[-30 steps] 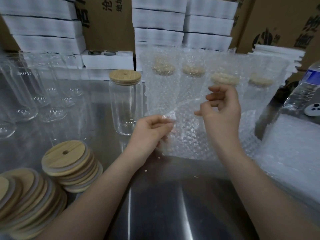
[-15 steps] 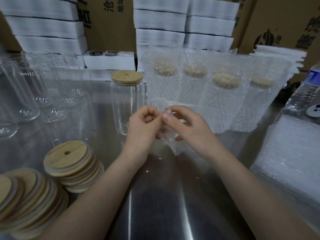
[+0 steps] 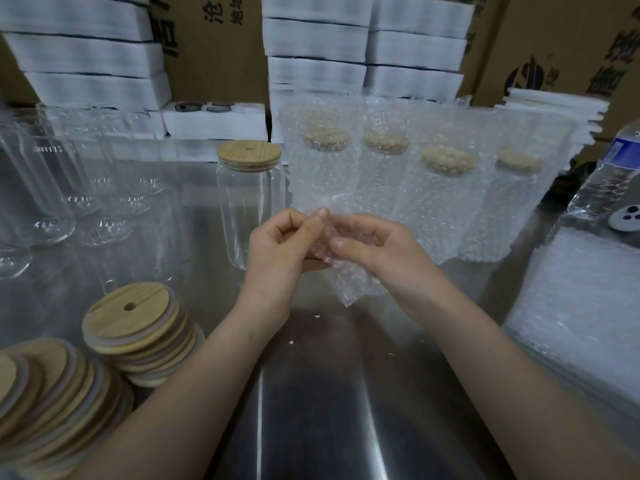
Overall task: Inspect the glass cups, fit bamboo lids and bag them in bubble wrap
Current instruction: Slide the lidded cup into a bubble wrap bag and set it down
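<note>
- Brown cardboard boxes [image 3: 214,46] along the back carry black Chinese print. The characters "地址" can be read on the middle one, and the rest is cut off by the white foam trays [image 3: 86,53] stacked in front.
- A box at the far right shows a round black logo [image 3: 530,76] beside large characters that are only partly in view.
- The water bottle [image 3: 609,178] at the right edge has a blue label, but its writing is too blurred to read.
- The bubble wrap bag [image 3: 349,271] is clear, crumpled and dotted with small bubbles. It is held above the steel table [image 3: 311,410] in the middle of the view, its lower corner hanging free.
- The left hand [image 3: 280,251] has curled fingers and pinches the bag's upper edge between thumb and forefinger.
- The right hand [image 3: 384,251] grasps the same bag, thumb on the near side and fingers curled behind it.
- A glass cup [image 3: 247,209] stands upright just behind the left hand, closed by a bamboo lid [image 3: 249,152] with a small hole.
- Four wrapped cups [image 3: 446,188] stand in a row behind the hands, their lids showing dimly through the wrap.
- Loose lids [image 3: 138,327] sit in leaning stacks at the lower left, with bare glasses [image 3: 52,188] behind them.
- A pile of flat bags [image 3: 581,306] lies at the right.
</note>
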Demonstrator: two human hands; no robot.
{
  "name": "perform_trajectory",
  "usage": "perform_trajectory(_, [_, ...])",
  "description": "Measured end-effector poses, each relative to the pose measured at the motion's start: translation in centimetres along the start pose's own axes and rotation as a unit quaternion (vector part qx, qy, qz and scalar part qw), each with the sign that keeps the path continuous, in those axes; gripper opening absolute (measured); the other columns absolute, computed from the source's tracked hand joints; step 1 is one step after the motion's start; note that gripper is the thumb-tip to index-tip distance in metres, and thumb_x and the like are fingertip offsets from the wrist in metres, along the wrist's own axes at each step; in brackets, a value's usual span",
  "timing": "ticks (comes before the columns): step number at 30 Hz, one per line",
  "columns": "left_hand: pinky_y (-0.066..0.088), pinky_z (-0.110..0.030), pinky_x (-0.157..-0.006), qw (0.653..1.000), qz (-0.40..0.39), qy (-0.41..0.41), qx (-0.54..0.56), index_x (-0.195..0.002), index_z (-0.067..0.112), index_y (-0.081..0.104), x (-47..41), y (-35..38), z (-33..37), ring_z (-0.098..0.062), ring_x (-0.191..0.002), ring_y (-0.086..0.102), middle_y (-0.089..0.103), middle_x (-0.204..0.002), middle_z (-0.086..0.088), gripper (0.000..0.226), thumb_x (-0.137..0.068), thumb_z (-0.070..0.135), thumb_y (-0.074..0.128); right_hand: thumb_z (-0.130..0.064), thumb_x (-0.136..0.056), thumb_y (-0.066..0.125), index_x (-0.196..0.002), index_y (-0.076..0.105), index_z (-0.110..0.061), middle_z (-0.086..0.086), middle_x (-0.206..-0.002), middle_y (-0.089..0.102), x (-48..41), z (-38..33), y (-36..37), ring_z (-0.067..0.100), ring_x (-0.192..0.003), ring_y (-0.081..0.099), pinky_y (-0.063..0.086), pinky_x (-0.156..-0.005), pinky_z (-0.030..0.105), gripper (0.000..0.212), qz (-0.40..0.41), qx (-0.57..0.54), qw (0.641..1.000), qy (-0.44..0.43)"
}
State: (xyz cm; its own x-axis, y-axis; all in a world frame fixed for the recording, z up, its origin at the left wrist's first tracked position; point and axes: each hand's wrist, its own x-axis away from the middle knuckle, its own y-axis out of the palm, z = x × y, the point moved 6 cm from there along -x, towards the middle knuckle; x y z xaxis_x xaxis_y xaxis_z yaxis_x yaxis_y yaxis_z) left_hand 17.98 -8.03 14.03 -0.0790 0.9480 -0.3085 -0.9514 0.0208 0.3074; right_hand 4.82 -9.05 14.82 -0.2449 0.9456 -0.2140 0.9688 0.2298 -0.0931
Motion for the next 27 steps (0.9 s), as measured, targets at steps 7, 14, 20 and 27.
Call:
perform_trajectory(7, [0.053, -0.031, -0.049, 0.994, 0.057, 0.013, -0.088, -0.090, 0.020, 0.045, -0.2, -0.8, -0.4, -0.013, -0.048, 0.058, 0.058, -0.060, -0.007, 0.031, -0.086, -0.006, 0.061, 0.005, -0.093, 0.056, -0.098, 0.073, -0.015, -0.011, -0.079, 0.069, -0.2, 0.2, -0.8, -0.008, -0.065, 0.062, 0.048, -0.068, 0.015, 0.026, 0.095, 0.130, 0.987, -0.020])
perform_trajectory(14, [0.043, -0.020, -0.041, 0.980, 0.082, -0.001, -0.181, -0.127, 0.024, 0.048, 0.2, -0.3, -0.6, -0.010, -0.040, 0.052, 0.057, -0.059, -0.017, 0.049, -0.086, 0.008, 0.068, -0.013, -0.089, 0.065, -0.091, 0.078, -0.024, -0.019, -0.071, 0.068, 0.3, -0.4, -0.7, -0.003, -0.065, 0.056, 0.047, -0.070, 0.021, 0.017, 0.153, 0.235, 0.957, -0.079])
perform_trajectory(20, [0.059, -0.041, -0.061, 0.949, 0.119, -0.032, -0.290, -0.118, 0.032, 0.068, 0.0, -1.6, -0.7, -0.018, -0.049, 0.062, 0.064, -0.057, 0.003, 0.047, -0.077, 0.016, 0.052, -0.013, -0.089, 0.061, -0.093, 0.076, -0.023, -0.015, -0.085, 0.071, 1.0, -1.6, -2.5, 0.006, -0.072, 0.063, 0.056, -0.080, 0.038, 0.019, 0.289, 0.212, 0.930, -0.078])
perform_trajectory(27, [0.059, -0.036, -0.063, 0.940, 0.131, -0.066, -0.307, -0.070, 0.037, 0.066, 0.5, -1.7, -0.6, -0.018, -0.045, 0.063, 0.069, -0.057, 0.005, 0.025, -0.082, 0.023, 0.048, -0.009, -0.090, 0.055, -0.104, 0.073, -0.021, -0.009, -0.087, 0.067, 1.3, -3.8, -3.0, 0.008, -0.063, 0.058, 0.054, -0.075, 0.036, 0.025, 0.339, 0.244, 0.900, -0.126])
